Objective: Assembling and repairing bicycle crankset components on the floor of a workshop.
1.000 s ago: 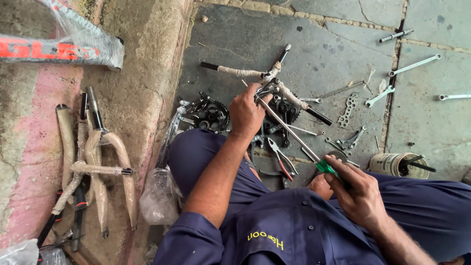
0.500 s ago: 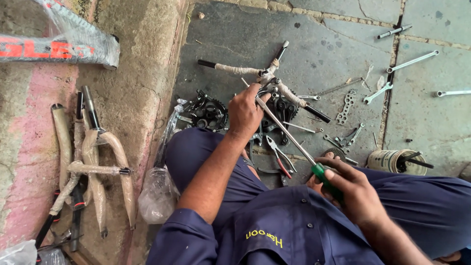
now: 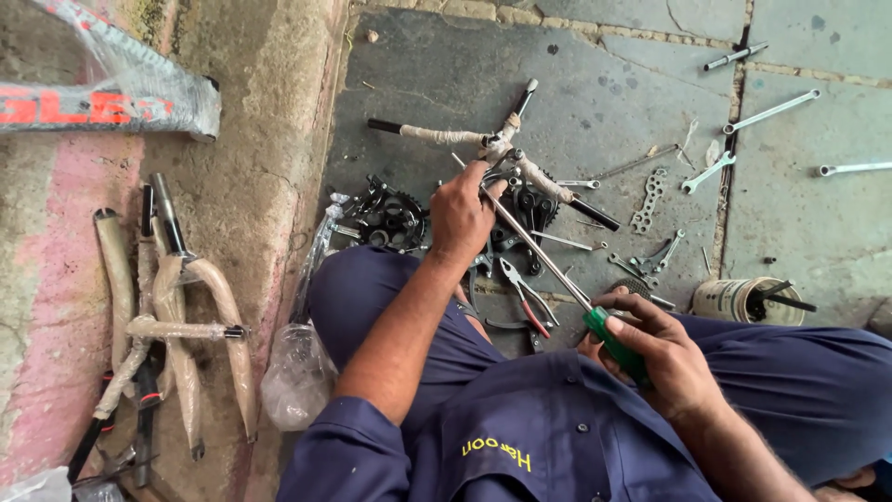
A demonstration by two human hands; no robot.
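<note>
Two hands are being used: the long green-handled steel screwdriver [image 3: 557, 271], stiff and slim, is being gripped at its handle by the right hand [image 3: 664, 353], while the paper-wrapped metal handlebar [image 3: 483, 153], rigid and judged fairly heavy, is being clasped at its stem by the left hand [image 3: 462, 212] on the grey stone floor [image 3: 446, 74].

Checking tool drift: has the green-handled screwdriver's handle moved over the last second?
Yes. The green-handled screwdriver in the right hand has dropped slightly toward the person, away from the red-handled pliers; its tip stays at the taped handlebar.

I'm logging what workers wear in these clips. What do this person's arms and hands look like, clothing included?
Both hands are bare: the left hand and the right hand show no gloves, rings or watch. The forearms are uncovered. The dark navy-blue work shirt has short sleeves ending near the elbow, buttons down the front and small yellow embroidered lettering on the chest. Matching navy-blue trousers cover the legs.
</note>
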